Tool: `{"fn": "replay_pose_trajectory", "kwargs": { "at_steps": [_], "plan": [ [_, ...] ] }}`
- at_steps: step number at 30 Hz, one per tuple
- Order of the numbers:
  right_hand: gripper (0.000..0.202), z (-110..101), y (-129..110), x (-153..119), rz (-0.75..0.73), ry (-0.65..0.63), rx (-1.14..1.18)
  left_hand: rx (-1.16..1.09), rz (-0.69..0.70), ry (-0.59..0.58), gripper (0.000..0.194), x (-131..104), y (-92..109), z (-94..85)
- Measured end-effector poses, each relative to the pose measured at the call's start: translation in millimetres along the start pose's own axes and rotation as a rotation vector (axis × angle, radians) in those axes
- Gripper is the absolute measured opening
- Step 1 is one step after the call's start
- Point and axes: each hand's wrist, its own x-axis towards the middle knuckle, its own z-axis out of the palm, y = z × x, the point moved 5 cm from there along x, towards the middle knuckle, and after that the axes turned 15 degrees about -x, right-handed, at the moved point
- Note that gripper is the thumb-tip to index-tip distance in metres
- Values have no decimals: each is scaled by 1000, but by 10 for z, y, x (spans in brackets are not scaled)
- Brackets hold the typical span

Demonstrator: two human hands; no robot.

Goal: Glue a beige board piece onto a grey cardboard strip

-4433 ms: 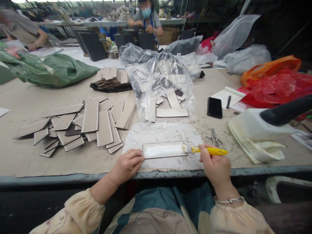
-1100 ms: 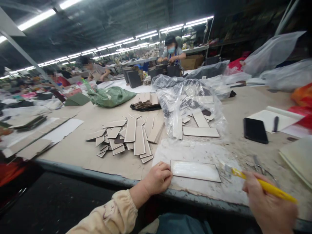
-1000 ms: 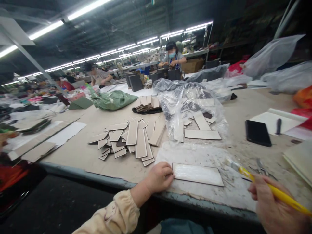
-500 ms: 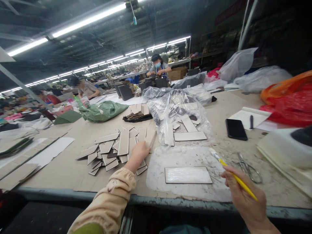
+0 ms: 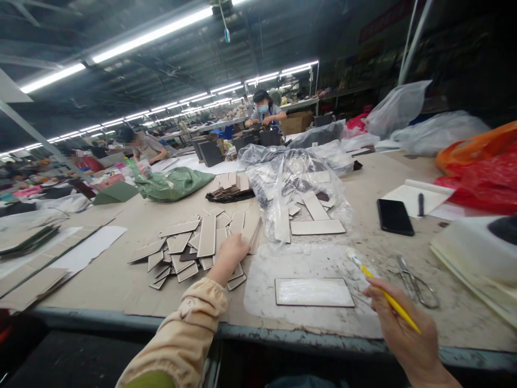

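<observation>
My right hand (image 5: 407,326) grips a yellow-handled brush (image 5: 391,304), its bristle end pointing up and left over a whitish glue-smeared sheet (image 5: 258,296). On that sheet lies a dark-edged rectangular panel (image 5: 314,292), its top coated in wet-looking white. To the left, my left hand (image 5: 232,252) reaches over the right side of a loose pile of beige, dark-edged panels (image 5: 207,237). Its fingers are closed at a stack of thin beige strips (image 5: 251,229); what is between the fingertips is hidden.
A clear plastic bag (image 5: 299,188) with more panels stands beyond the sheet. Scissors (image 5: 416,283), a black phone (image 5: 395,217) and a white plastic container (image 5: 472,253) are at the right. A green bag (image 5: 173,183) lies at the back left. Co-workers sit farther off.
The view has shifted slightly. My right hand and the brush have moved a little left relative to the sheet; my left hand stays at the panels.
</observation>
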Motion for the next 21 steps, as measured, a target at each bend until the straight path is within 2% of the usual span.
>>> {"fn": "replay_pose_trajectory", "kwargs": {
  "at_steps": [10, 16, 21],
  "plan": [
    [25, 6, -55, 29, -14, -1, -9, -64, -72, 16, 54, 20, -68, -42],
    [23, -37, -124, 59, -32, 18, -33, -191, -113, 40, 62, -47, -218, -99],
    [20, -14, -163, 72, -68, 2, -33, -320, -119, 46, 58, -23, -350, -91]
  ]
}}
